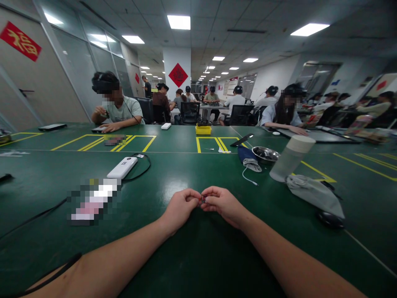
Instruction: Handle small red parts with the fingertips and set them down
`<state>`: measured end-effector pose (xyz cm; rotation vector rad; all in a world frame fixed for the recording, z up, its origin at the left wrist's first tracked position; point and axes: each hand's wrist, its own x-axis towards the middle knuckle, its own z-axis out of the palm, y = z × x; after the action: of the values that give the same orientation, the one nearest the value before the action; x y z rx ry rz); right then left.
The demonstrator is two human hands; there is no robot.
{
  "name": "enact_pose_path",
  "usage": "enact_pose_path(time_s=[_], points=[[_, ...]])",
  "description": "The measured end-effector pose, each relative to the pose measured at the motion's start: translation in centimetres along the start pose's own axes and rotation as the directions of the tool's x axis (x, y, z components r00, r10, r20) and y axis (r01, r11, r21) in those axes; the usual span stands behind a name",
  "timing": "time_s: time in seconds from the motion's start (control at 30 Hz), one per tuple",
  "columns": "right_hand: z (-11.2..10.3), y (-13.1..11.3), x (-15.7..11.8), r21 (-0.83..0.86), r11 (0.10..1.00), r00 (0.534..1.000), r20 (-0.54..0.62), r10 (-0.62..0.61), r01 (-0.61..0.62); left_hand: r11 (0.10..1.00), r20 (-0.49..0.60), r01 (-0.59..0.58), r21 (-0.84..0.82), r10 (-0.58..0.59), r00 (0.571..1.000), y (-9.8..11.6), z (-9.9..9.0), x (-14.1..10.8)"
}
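Just above the green table (173, 174), my left hand (182, 207) and my right hand (223, 206) meet fingertip to fingertip. Between them is a tiny red and dark piece (202, 198), too small and too covered by fingers to name. The left thumb and forefinger are pinched at its left side, and the right thumb and fingers close on its right side. Both forearms reach in from the lower corners, and a black cable crosses the left one.
At left lie a white power bank (123, 167) with a black cable and a blurred-out object (94, 203). On the right are a translucent bottle (291, 159), a metal bowl (266, 154), a grey pouch (313, 194) and a black mouse (330, 219). A yellow box (203, 130) stands farther back; people sit beyond.
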<state>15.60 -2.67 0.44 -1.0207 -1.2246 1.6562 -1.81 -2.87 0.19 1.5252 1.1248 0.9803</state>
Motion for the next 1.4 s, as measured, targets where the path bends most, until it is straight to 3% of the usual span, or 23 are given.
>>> enact_pose_path(time_s=[0.77,1.23,1.4], points=[[0.15,0.04,-0.02,-0.05,0.999,1.0,0.01,-0.003,0.004,0.998,0.0,0.002,-0.062,-0.002,1.0,-0.2,-0.05,-0.14],[0.24,0.11,0.04,-0.16,0.978,0.991,0.019,-0.13,0.132,0.993,0.016,-0.055,-0.106,0.057,0.998,-0.19,0.09,-0.09],[0.32,0.03,-0.03,-0.156,0.983,0.995,0.012,-0.098,0.099,0.997,0.003,-0.04,-0.073,0.04,0.999,0.03,0.04,-0.17]])
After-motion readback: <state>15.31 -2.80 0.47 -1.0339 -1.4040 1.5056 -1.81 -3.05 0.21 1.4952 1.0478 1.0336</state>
